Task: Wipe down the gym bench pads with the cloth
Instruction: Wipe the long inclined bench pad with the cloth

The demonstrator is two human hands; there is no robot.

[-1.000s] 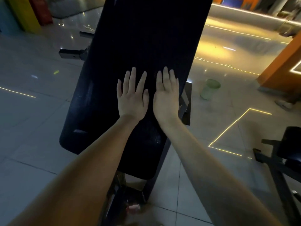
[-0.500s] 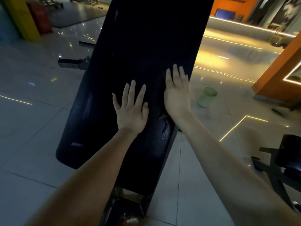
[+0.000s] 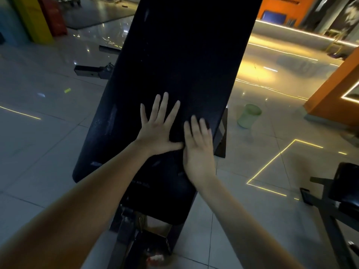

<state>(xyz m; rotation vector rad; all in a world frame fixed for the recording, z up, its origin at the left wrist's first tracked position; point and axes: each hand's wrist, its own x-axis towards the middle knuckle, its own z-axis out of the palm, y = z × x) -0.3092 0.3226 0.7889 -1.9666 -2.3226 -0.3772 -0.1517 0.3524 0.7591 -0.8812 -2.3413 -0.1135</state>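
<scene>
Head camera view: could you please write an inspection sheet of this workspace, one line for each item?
Surface: black bench pad, with faint smears near its left edge.
Job's things: the cloth cannot be told apart from the dark pad.
Clutter: green bucket on the tiled floor, right of the bench.
Grippers: left hand flat on the pad, fingers spread; right hand flat beside it, near the pad's right edge.
Cables: nothing seen.
Surroundings: second bench at right, orange wall, yellow pillar.

Pad (image 3: 184, 55) cut off by upper edge; right hand (image 3: 198, 150) blurred; equipment (image 3: 347, 191) cropped at right edge; frame (image 3: 136, 241) below pad too dark to resolve.
</scene>
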